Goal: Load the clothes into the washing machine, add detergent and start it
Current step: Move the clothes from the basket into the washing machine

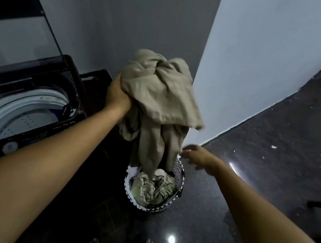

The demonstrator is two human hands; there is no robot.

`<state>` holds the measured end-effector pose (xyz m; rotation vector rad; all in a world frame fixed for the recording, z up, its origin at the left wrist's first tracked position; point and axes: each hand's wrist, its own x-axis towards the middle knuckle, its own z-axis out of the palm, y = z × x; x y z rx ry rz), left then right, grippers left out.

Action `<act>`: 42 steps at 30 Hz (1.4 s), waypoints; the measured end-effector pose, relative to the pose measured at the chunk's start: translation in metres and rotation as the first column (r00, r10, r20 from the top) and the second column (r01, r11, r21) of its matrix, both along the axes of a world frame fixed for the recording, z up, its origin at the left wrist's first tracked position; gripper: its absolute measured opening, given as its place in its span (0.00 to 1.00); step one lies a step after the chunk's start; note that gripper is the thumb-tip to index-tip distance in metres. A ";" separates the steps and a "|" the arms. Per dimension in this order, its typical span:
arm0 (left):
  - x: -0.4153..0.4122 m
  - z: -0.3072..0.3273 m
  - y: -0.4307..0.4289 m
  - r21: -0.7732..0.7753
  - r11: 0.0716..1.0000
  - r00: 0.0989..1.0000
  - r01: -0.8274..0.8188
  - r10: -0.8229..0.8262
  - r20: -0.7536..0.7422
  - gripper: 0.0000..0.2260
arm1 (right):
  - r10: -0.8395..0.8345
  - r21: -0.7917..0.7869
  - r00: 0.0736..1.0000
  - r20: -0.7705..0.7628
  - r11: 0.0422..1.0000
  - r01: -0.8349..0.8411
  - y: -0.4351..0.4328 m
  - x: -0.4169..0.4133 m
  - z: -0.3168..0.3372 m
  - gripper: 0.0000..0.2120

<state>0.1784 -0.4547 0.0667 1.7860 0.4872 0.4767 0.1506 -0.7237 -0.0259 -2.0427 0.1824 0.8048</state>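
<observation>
A: The left hand [118,94] is closed around a bunched beige garment [158,101], lifted above the patterned laundry basket [179,175] on the dark floor [250,171]; its lower end trails down to the clothes still in the basket; the right hand [197,155] is spread open beside the hanging cloth, holding nothing.

B: And the washing machine [27,110]?

A: To the person's left, lid [20,25] raised, white drum open and, as far as the view shows, empty; the loading looks barely begun.

B: How should the step go, then?

A: Probably the open hand should gather the trailing end so nothing snags on the basket rim; then the bundle should swing across and drop loosely into the drum, shaken apart rather than knotted.

B: Any writing to read?

A: Pale lettering on the machine's front panel, perhaps ending in "6.5"; too blurred for any brand.
</observation>
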 end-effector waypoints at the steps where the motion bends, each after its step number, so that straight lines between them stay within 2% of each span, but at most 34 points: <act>1: 0.001 0.005 0.006 -0.026 1.000 1.000 0.002 -0.002 0.018 0.15 | -0.046 -0.023 0.999 -0.016 0.999 0.045 -0.006 -0.001 -0.010 0.13; 3: -0.002 0.016 0.007 -0.162 0.982 0.995 0.098 -0.093 0.037 0.16 | -0.313 0.127 0.950 0.002 0.942 0.310 -0.015 0.002 -0.013 0.15; 5: -0.002 0.020 0.009 -0.277 0.956 0.994 0.097 -0.079 0.078 0.15 | -0.484 0.328 0.873 -0.051 0.818 0.473 -0.018 0.013 -0.006 0.24; 7: -0.004 0.026 0.003 -0.428 0.898 0.992 0.106 -0.063 0.112 0.14 | -0.458 0.421 0.879 -0.132 0.777 0.468 -0.012 0.022 0.008 0.36; 9: -0.008 0.032 -0.005 -0.501 0.857 0.989 0.119 -0.057 0.137 0.14 | -0.415 0.437 0.886 -0.204 0.772 0.462 -0.002 0.027 0.013 0.47; 11: -0.011 0.036 -0.012 -0.546 0.826 0.986 0.143 -0.072 0.150 0.13 | -0.422 0.421 0.869 -0.258 0.760 0.494 0.010 0.026 0.014 0.52; 13: -0.013 0.042 -0.017 -0.532 0.828 0.982 0.177 -0.112 0.153 0.10 | -0.406 0.456 0.837 -0.368 0.705 0.543 0.022 0.024 0.007 0.50; 15: -0.014 0.045 -0.016 -0.518 0.831 0.977 0.204 -0.143 0.155 0.08 | -0.282 0.617 0.843 -0.458 0.583 0.529 0.035 0.021 0.005 0.41; 18: -0.019 0.044 -0.013 -0.552 0.803 0.974 0.224 -0.169 0.150 0.08 | -0.280 0.798 0.855 -0.437 0.318 0.512 0.048 0.022 0.011 0.32; 19: -0.020 0.039 -0.010 -0.555 0.801 0.974 0.224 -0.171 0.146 0.08 | -0.281 0.826 0.856 -0.433 0.256 0.502 0.052 0.024 0.018 0.29; 20: -0.021 0.035 -0.006 -0.565 0.796 0.976 0.216 -0.166 0.138 0.08 | -0.292 0.840 0.861 -0.416 0.240 0.487 0.055 0.028 0.026 0.27; 21: -0.023 0.031 -0.001 -0.574 0.793 0.979 0.204 -0.158 0.131 0.09 | -0.304 0.852 0.872 -0.385 0.246 0.462 0.058 0.032 0.034 0.25; 24: -0.026 0.025 0.022 -0.595 0.789 0.988 0.150 -0.105 0.110 0.06 | -0.269 0.849 0.920 -0.284 0.375 0.372 0.072 0.044 0.055 0.16; 27: -0.031 0.026 0.059 -0.617 0.778 0.992 0.120 -0.076 0.097 0.06 | -0.244 0.803 0.944 -0.220 0.504 0.318 0.099 0.056 0.074 0.13; 31: -0.044 0.038 0.118 -0.615 0.786 0.996 0.062 -0.009 0.089 0.18 | -0.253 0.715 0.953 -0.168 0.635 0.294 0.158 0.077 0.093 0.18; 35: -0.066 0.047 0.191 -0.597 0.803 0.991 -0.002 0.079 0.104 0.13 | -0.187 0.640 0.980 -0.071 0.744 0.189 0.241 0.087 0.114 0.23; 39: -0.087 0.039 0.254 -0.547 0.830 0.984 -0.109 0.167 0.057 0.16 | -0.082 0.486 0.988 0.133 0.874 0.007 0.307 0.088 0.124 0.13; 40: -0.097 0.036 0.288 -0.537 0.829 0.977 -0.155 0.210 0.041 0.18 | -0.026 0.469 0.987 0.156 0.882 -0.051 0.344 0.082 0.123 0.11; 42: -0.110 0.028 0.320 -0.518 0.834 0.974 -0.189 0.225 0.007 0.23 | -0.038 0.493 0.988 0.151 0.869 -0.042 0.383 0.079 0.115 0.07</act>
